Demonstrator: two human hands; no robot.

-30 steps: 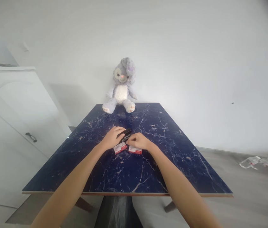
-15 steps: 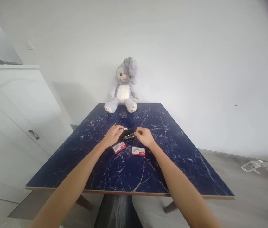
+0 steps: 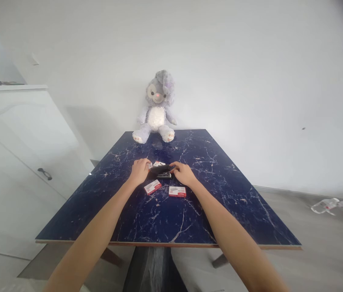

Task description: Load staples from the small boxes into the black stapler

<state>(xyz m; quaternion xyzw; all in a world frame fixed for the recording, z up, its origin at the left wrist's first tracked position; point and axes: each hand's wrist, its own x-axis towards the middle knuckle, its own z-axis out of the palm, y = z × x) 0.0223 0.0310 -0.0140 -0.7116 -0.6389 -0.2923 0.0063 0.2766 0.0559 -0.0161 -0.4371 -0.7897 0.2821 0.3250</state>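
Note:
A black stapler [image 3: 160, 169] stands on the table between my two hands, its upper arm raised and the metal staple channel showing beneath. My left hand [image 3: 141, 169] is closed at the stapler's left end, with a small white patch beside its fingertips that I cannot make out. At the right end, the bent fingers of my right hand [image 3: 183, 173] grip the tip of the upper arm. Nearer to me lie two red-and-white staple boxes, a tilted left box [image 3: 152, 187] and a right box [image 3: 177, 191]. Another white-and-red box [image 3: 159, 163] is partly hidden behind the stapler.
The table [image 3: 171, 223] has a dark blue marbled top. A grey plush rabbit [image 3: 156, 115] sits at its far edge against the wall. To the left stands a white cabinet [image 3: 22, 134]. Clear plastic bottles [image 3: 326, 205] lie on the floor at the right.
My left hand has shifted left along the stapler, and more of its black upper arm now shows. My right fingers have extended over its right end. The view has moved slightly.

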